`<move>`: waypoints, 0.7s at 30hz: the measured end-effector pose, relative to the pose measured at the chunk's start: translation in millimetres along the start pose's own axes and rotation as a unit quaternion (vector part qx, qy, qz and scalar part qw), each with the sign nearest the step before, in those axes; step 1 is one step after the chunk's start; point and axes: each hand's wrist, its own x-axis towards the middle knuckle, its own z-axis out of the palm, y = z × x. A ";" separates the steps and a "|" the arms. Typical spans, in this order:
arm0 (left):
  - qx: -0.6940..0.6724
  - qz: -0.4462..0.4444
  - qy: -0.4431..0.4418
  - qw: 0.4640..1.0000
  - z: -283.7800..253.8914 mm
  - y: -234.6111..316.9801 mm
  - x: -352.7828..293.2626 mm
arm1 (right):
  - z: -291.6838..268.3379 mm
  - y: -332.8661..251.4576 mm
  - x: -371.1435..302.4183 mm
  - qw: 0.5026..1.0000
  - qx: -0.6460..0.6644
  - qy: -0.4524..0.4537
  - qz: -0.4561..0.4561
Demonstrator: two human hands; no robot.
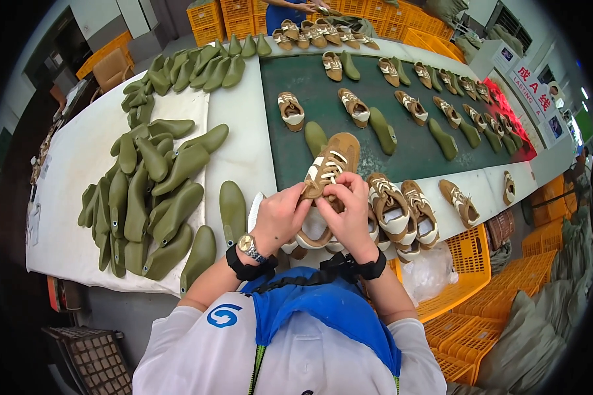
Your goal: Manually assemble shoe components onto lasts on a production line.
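Between my hands is a brown sneaker (344, 150) with white laces, its toe pointing away from me over the near edge of the green belt. My left hand (280, 216) is closed on the sneaker's left side near the tongue. My right hand (350, 214) pinches at the tongue and lace area from the right; the exact bit between its fingertips is hidden. Just right of it stand several similar sneakers (390, 205) along the near table edge. Beside my left wrist lie a green shoe last (232, 209) and another last (198, 258).
A large pile of green lasts (138, 197) covers the white table (59, 217) at left. Sneakers and lasts sit in rows on the green belt (402, 168). A yellow crate (471, 257) with clear plastic stands at right. Across the table, a person in blue (283, 16) handles sneakers.
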 end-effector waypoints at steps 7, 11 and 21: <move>-0.079 -0.015 0.039 0.996 -3.2 -4.1 15.0 | -5.7 2.8 -5.3 0.986 0.127 -0.071 0.079; -0.185 -0.129 0.025 0.974 -7.3 -12.6 20.4 | -17.5 1.0 -10.5 0.955 0.260 -0.123 0.071; -0.087 -0.017 0.036 0.995 -0.3 -7.2 11.4 | -12.4 -5.3 3.1 0.998 -0.003 -0.005 0.057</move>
